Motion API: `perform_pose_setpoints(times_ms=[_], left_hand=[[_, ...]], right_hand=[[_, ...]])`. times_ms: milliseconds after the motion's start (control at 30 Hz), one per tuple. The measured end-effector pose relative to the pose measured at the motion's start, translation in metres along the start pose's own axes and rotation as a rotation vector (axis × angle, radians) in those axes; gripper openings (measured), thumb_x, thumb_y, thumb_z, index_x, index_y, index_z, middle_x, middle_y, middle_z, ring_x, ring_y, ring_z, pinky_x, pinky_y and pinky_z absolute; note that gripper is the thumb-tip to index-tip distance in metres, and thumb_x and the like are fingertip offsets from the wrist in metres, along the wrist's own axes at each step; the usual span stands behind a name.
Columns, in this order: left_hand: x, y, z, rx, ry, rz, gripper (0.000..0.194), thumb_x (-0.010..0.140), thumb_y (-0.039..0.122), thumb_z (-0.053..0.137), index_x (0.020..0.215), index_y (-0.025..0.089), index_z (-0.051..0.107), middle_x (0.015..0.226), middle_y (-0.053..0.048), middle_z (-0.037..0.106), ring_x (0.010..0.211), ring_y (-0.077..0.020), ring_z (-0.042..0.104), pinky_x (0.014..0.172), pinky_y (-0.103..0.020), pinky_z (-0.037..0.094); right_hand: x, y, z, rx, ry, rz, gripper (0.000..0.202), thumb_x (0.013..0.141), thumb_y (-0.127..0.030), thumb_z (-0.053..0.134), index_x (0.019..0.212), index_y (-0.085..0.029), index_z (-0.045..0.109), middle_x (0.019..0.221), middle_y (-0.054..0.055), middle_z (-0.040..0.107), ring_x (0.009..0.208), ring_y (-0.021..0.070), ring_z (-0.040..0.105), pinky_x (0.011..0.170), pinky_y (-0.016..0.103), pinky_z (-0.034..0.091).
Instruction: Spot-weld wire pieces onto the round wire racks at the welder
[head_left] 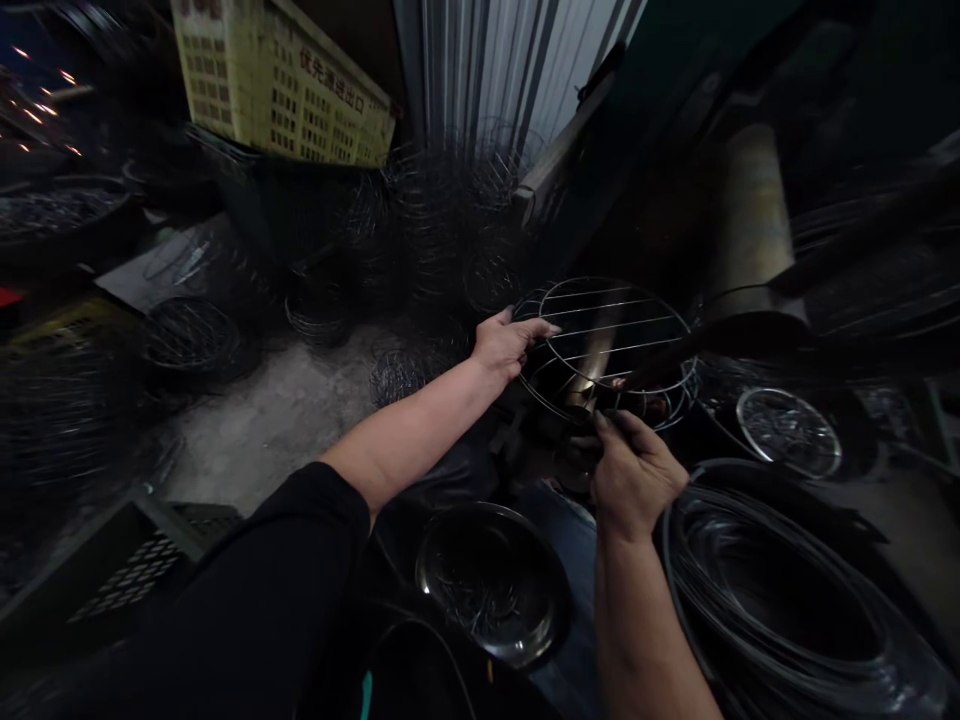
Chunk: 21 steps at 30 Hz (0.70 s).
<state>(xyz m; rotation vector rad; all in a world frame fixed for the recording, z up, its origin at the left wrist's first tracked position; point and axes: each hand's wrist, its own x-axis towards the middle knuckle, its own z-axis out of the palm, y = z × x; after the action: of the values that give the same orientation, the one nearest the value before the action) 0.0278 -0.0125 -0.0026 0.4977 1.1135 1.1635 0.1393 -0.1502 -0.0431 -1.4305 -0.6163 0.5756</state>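
A round wire rack [611, 325] with parallel bars and a circular rim is held out in front of me, over the dark machine. My left hand [504, 345] is closed on its left rim, thumb lying over the wire. At the near edge of the rack, my right hand [637, 470] has its thumb and fingers pinched together; what sits between them is too dark and small to make out. A metal bowl [495, 585] with small bent wire pieces in it rests by my lap, below the hands.
A large coil of wire [780, 590] lies at the right, beside a round tin [787, 432] of small metal pieces. A metal cylinder [754, 220] stands at the upper right. Stacked wire baskets [431, 220], a yellow crate [292, 90] and a green crate [142, 560] occupy the left.
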Motion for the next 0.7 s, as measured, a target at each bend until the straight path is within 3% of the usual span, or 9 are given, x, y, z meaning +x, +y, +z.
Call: perform_pose_setpoints(times_ms=[133, 233, 400, 567, 700], left_hand=[[0.003, -0.001, -0.001, 0.008, 0.002, 0.024, 0.046, 0.053, 0.002, 0.082, 0.095, 0.014, 0.066, 0.052, 0.007, 0.05, 0.044, -0.0048, 0.037, 0.044, -0.021, 0.016], [0.004, -0.001, -0.002, 0.014, -0.009, 0.029, 0.045, 0.052, 0.003, 0.082, 0.093, 0.013, 0.067, 0.052, 0.007, 0.049, 0.045, -0.0047, 0.036, 0.045, -0.022, 0.015], [0.003, 0.001, -0.001, -0.021, 0.023, -0.007, 0.064, 0.049, 0.002, 0.084, 0.109, 0.015, 0.068, 0.054, 0.008, 0.052, 0.047, -0.0055, 0.039, 0.046, -0.021, 0.018], [-0.001, -0.002, -0.005, -0.067, 0.033, -0.019, 0.055, 0.047, 0.0, 0.084, 0.097, 0.016, 0.067, 0.056, 0.008, 0.052, 0.047, -0.0042, 0.039, 0.046, -0.02, 0.018], [-0.009, -0.014, -0.022, -0.115, 0.032, -0.076, 0.042, 0.051, 0.0, 0.079, 0.082, 0.017, 0.058, 0.056, 0.008, 0.051, 0.048, -0.004, 0.04, 0.046, -0.018, 0.018]], right_hand=[[0.0, 0.002, 0.002, 0.056, -0.002, 0.021, 0.038, 0.062, -0.039, 0.089, 0.086, -0.014, 0.075, 0.06, 0.0, 0.068, 0.043, 0.0189, 0.064, 0.03, 0.022, 0.043], [0.0, 0.004, 0.003, 0.086, 0.01, 0.014, 0.036, 0.061, -0.037, 0.089, 0.084, -0.014, 0.074, 0.059, 0.0, 0.067, 0.041, 0.0186, 0.063, 0.027, 0.022, 0.039], [0.004, 0.008, 0.007, 0.114, 0.029, -0.002, 0.036, 0.058, -0.039, 0.089, 0.08, -0.015, 0.073, 0.06, -0.001, 0.067, 0.042, 0.0175, 0.064, 0.038, 0.025, 0.051], [-0.001, 0.008, 0.003, 0.081, 0.015, -0.052, 0.037, 0.059, -0.038, 0.089, 0.084, -0.015, 0.075, 0.071, 0.0, 0.071, 0.053, 0.0156, 0.067, 0.049, 0.026, 0.057], [-0.024, 0.002, -0.018, 0.045, 0.076, -0.163, 0.034, 0.065, -0.034, 0.088, 0.092, -0.017, 0.075, 0.09, 0.003, 0.074, 0.063, 0.0144, 0.068, 0.061, 0.026, 0.061]])
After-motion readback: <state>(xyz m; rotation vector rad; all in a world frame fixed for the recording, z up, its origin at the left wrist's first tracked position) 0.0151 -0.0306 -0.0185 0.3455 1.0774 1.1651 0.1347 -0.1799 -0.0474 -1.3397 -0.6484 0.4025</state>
